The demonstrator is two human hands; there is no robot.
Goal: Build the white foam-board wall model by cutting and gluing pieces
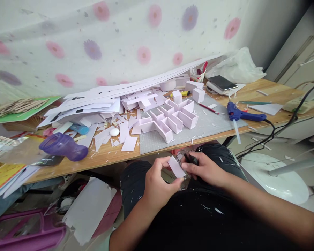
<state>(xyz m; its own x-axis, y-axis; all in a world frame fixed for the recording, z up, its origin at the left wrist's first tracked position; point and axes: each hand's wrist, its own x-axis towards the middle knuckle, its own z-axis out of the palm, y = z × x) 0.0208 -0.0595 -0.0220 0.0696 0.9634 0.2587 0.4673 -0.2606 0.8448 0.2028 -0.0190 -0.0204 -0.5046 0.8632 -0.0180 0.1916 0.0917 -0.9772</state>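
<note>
Looks like trimming: over the lap, the left hand (158, 186) pinches a small white board (176, 167); the right hand (208, 169) is closed around a dark tool (193, 159) (a cutter, perhaps). The next stroke calls for fingers clear.

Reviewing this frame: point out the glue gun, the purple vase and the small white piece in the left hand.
Glue gun (242, 115): head view, blue body.
Purple vase (65, 146): head view, middle of its side.
White piece (176, 167): head view, flat face.
</note>
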